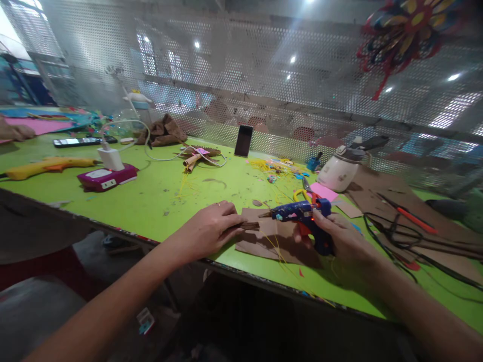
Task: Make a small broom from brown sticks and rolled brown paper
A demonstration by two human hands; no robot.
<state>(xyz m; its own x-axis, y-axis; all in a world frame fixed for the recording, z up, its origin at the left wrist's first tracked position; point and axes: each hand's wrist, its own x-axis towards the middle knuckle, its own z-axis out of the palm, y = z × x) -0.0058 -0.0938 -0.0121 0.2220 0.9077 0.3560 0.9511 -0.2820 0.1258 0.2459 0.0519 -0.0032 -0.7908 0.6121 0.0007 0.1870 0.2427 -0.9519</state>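
My right hand (335, 234) is wrapped round the handle of a blue hot glue gun (298, 211) with an orange trigger. Its nozzle points left, close to a small stack of folded brown paper (249, 226). That stack is pinched in the fingers of my left hand (215, 229). Beneath both lies a flat sheet of brown paper (249, 245) near the table's front edge, with thin yellow strands across it. Yellow-handled scissors (301, 195) rest just behind the glue gun.
A magenta power socket (107, 177) with a white charger and a yellow glue gun (53, 167) sit at left. A phone (243, 141) stands at the back. At right are a white spray bottle (337, 171), a red-handled tool (417, 220) and black cable. Another person's hand (17, 130) shows far left.
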